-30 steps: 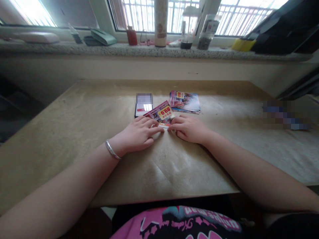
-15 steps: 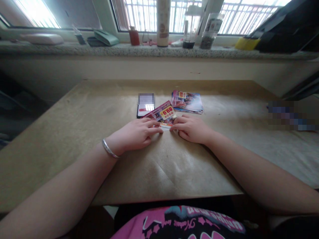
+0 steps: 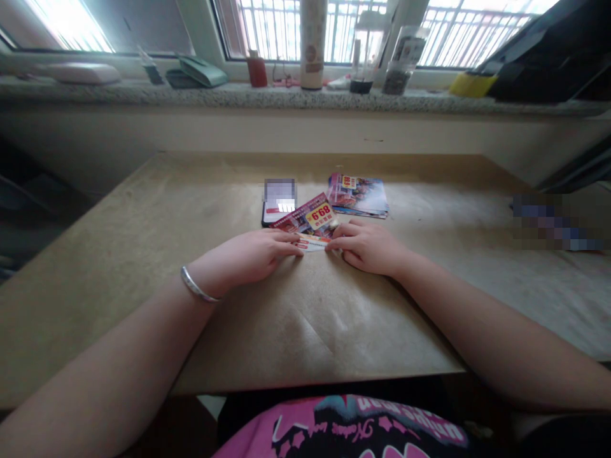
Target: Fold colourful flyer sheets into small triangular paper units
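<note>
A colourful printed flyer (image 3: pixel 310 219) with a yellow price panel lies on the table before me. Its near edge is folded over into a strip that shows a pale back with small print. My left hand (image 3: pixel 252 253), a silver bangle at its wrist, pins the left end of this strip with thumb and fingertips. At the strip's right end, my right hand (image 3: pixel 365 247) holds the fold down with bent fingers. A phone (image 3: pixel 273 213) lies just behind the flyer's left corner, partly covered by it. Behind my right hand is a stack of similar flyers (image 3: pixel 363 196).
The table has a tan cover (image 3: pixel 267 331). Beyond it runs a stone windowsill (image 3: pixel 277 98) with a tall cylinder (image 3: pixel 312 51), a red bottle (image 3: pixel 256 69), clear containers (image 3: pixel 400 60) and a green folded case (image 3: pixel 203 71). A blurred-out object (image 3: pixel 556 222) lies far right.
My left hand has slid left along the folded strip, uncovering more of its printed back. My right hand and the flyer stay nearly where they were.
</note>
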`<state>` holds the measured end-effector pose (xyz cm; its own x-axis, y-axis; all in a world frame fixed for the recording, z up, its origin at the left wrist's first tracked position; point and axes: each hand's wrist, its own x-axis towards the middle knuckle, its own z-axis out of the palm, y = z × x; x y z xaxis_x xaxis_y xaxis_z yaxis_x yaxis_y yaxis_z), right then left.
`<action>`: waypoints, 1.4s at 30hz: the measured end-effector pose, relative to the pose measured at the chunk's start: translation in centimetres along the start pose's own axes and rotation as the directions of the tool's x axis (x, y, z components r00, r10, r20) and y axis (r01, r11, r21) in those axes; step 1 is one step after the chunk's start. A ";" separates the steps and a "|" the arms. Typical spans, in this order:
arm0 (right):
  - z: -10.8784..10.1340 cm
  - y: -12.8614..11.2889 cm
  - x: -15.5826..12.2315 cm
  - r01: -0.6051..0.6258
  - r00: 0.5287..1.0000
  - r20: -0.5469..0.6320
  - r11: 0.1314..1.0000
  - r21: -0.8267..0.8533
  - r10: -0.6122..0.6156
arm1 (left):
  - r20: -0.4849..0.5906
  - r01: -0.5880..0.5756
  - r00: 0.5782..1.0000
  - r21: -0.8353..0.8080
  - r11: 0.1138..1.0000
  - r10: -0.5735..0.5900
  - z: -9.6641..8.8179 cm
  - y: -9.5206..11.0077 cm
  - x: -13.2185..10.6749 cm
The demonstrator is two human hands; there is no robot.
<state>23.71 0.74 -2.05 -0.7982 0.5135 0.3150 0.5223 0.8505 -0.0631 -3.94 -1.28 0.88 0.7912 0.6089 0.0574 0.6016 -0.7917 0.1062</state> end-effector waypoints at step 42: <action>-1.8 3.0 -2.1 -0.085 0.993 0.079 0.996 -0.012 0.085 | 0.092 0.126 0.988 -0.038 0.991 -0.123 -1.0 -1.1 -0.9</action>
<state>27.52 1.95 -1.18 -0.7718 0.5917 0.2328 0.5916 0.8025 -0.0781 -5.43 -0.90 1.67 0.7183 0.6942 -0.0473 0.6921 -0.7059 0.1503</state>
